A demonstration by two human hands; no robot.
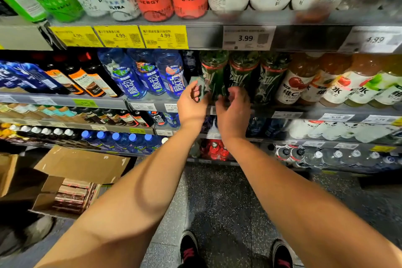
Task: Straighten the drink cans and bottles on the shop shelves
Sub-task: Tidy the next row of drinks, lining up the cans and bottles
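Where: my hands are at the second shelf (152, 104), in front of the dark green bottles (241, 74), between the blue bottles (150, 74) and the apple-label bottles (298, 85).
Left hand (192, 102): fingers curled round the leftmost green bottle (214, 76), low on its left side.
Right hand (233, 107): fingers loosely bent at the same bottle's base; blurred, so I cannot tell if they hold it.
Key relation: the bottle stands between my hands, directly ahead, long axis upright; both hands equally near.
Judgement: next comes a small turn or nudge into line.
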